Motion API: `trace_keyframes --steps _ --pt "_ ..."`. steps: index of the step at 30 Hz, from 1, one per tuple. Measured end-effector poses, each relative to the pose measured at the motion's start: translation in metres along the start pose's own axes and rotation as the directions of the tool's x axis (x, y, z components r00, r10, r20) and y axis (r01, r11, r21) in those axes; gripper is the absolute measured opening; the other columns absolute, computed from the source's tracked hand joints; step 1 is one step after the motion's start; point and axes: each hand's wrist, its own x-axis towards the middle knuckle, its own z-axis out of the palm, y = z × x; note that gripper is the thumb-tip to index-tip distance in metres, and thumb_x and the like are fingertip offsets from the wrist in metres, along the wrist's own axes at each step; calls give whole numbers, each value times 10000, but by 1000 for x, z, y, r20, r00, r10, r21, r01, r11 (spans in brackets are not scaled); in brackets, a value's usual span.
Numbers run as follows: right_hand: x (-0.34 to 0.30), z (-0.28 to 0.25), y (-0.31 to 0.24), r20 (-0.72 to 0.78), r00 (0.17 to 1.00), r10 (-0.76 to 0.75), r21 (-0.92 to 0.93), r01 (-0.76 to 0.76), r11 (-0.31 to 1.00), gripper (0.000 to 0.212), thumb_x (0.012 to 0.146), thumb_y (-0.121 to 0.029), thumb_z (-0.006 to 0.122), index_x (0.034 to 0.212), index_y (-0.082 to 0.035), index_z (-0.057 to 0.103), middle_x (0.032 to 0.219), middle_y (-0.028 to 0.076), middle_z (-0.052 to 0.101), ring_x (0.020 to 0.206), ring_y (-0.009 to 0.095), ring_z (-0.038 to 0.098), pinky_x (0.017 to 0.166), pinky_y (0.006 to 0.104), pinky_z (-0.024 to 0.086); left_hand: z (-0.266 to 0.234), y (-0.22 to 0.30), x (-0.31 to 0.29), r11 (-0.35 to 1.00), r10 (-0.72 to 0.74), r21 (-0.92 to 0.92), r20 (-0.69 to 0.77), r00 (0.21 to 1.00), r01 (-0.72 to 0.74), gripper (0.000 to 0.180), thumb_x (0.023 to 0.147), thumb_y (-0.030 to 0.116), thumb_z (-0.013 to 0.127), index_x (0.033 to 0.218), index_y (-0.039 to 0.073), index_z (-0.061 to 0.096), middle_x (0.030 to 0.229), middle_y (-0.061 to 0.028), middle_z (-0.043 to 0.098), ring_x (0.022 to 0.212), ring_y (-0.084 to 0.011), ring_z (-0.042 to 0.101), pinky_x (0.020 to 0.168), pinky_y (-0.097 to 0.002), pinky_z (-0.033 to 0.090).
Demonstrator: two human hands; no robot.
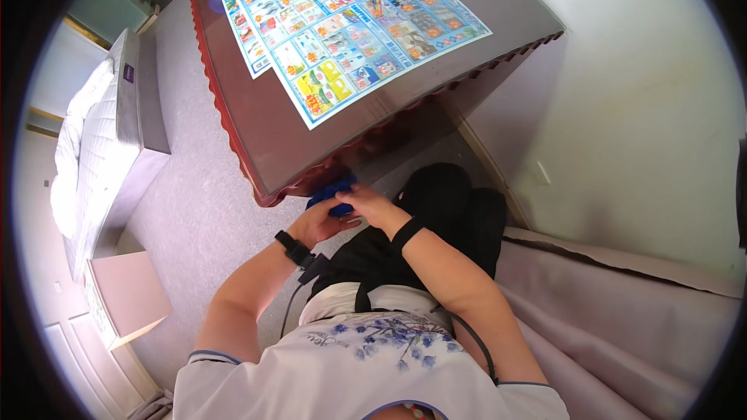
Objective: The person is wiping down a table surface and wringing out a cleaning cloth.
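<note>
While a bed (120, 124) is standing left of a table (253, 136) bearing printed papers (366, 39), the left hand (320, 222) is loosely holding a blue thing (333, 190) just beside the table's near edge, and the right hand (368, 205) is pinching that same thing from the other side.

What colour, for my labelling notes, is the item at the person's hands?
The item is deep blue, best seen in the head view.

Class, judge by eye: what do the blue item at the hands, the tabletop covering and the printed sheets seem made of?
Blue item: perhaps plastic or cloth, finish unclear; it is mostly hidden.
Tabletop covering: probably vinyl or coated cloth, satiny; soft sheen, wavy edge.
Printed sheets: likely paper, perhaps glossy; thin, crisp edges.
</note>
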Motion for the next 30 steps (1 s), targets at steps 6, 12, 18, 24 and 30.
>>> trace_keyframes --steps 6,12,18,24,30 --pt "-1 -65 -1 -359 897 -257 -176 205 963 384 862 -183 605 1165 39 522 997 120 606 848 194 592 685 307 497 64 1 77 987 2 -161 -63 998 -12 307 868 137 603 1144 66 490 1129 -120 538 1076 -287 528 967 -453 422" --pt "-51 -103 -23 -614 686 -391 -104 421 901 382 860 -123 592 1207 19 518 1037 88 592 891 157 559 758 257 439 103 2 174 970 -67 -231 48 997 76 307 878 142 591 1144 41 475 1139 -131 500 1013 -279 551 928 -426 454" --pt "-89 -141 -21 -692 682 -235 107 419 901 359 873 -112 568 1220 -32 523 1195 63 531 1068 158 501 864 295 417 180 -5 223 950 -17 -308 -203 979 -47 416 844 121 624 1189 -4 429 1094 -175 509 1092 -320 494 993 -460 371" --pt "-81 -134 -19 -673 699 -241 192 480 856 324 882 -92 548 1195 -9 528 1174 116 525 1068 188 530 882 327 442 148 -1 218 881 -41 -473 -103 994 -13 435 841 108 604 1217 0 415 1177 -186 486 1132 -329 462 1002 -477 356" --pt "-73 -122 -3 -619 749 -235 238 464 853 302 894 -93 523 1172 24 528 1127 114 549 1052 213 559 884 340 460 121 5 155 915 -12 -402 -125 992 -39 418 848 79 573 1228 18 411 1207 -183 474 1150 -327 446 1003 -479 359"
